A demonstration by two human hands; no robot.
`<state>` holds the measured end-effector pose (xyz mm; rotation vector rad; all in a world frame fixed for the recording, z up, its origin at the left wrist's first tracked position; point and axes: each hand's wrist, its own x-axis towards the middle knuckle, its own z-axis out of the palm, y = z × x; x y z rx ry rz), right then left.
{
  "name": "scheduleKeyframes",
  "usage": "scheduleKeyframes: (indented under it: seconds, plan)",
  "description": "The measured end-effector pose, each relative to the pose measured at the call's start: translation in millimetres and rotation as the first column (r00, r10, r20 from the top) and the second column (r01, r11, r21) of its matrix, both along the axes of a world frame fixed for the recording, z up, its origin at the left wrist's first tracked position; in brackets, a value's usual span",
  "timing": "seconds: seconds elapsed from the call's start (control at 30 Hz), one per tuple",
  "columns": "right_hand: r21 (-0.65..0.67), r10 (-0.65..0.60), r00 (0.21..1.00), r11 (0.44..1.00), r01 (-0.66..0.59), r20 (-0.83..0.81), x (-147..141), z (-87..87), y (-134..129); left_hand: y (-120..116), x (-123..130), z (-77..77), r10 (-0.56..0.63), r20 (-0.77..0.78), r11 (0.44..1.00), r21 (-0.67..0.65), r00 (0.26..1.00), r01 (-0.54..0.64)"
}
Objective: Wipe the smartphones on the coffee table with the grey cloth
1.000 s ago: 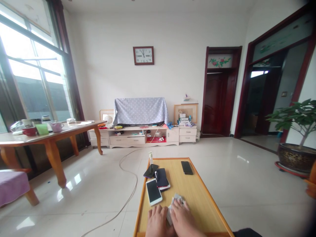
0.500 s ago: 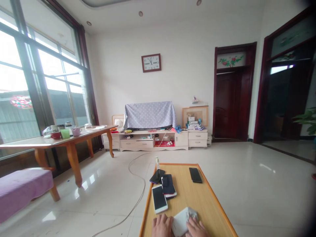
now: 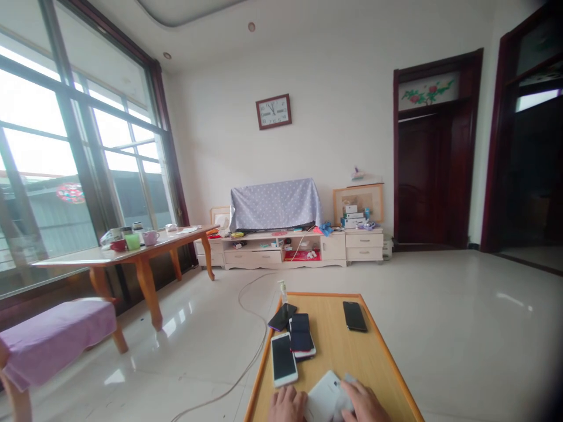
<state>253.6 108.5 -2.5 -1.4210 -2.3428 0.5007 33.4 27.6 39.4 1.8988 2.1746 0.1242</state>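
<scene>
A white phone (image 3: 321,394) lies back up near the front of the wooden table, with its camera at the upper right. My left hand (image 3: 287,404) grips its left edge, fingers curled. On its right side, my right hand (image 3: 366,404) presses a pale grey cloth (image 3: 343,400) against the back. Beyond my left hand rests another white phone (image 3: 284,358), dark screen up. Behind that one, a dark phone (image 3: 301,333) sits on top of a white one. A black phone (image 3: 355,316) lies alone at the far right.
The orange-edged table (image 3: 373,357) also bears a pump bottle (image 3: 282,291) and a dark phone (image 3: 282,317) at its far left corner. A cable (image 3: 255,363) runs over the floor on the left. A long table (image 3: 167,243) with cups stands by the window.
My right hand and the cloth have shifted toward the phone's lower right, baring its camera. My left hand stays at the left edge. The head view has turned slightly left.
</scene>
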Motion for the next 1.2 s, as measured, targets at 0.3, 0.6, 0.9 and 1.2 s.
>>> scheduleKeyframes:
  seconds: [0.3, 0.6, 0.9, 1.2]
  plan:
    - [-0.027, -0.111, 0.941, 0.994, 0.108, -0.32, -2, 6.2, 1, 0, 19, 18.1, -0.104, -0.051, 0.982, 0.153, 0.993, 0.111]
    - [-0.36, -0.311, 0.732, 0.928, 0.097, -0.606, 3, 16.1, 16, 0, 12, 20.9, -0.237, -0.044, 0.939, 0.246, 0.971, 0.24]
    - [-0.546, -0.39, 0.551, 0.825, -0.148, -0.738, 9, 41.4, 5, -9, 12, 23.1, -0.26, -0.076, 0.916, 0.295, 0.963, 0.271]
    - [-0.57, -0.407, 0.611, 0.816, -0.089, -0.679, 12, 30.5, 6, -19, 20, 25.6, -0.164, 0.095, 0.948, 0.29, 0.982, 0.13]
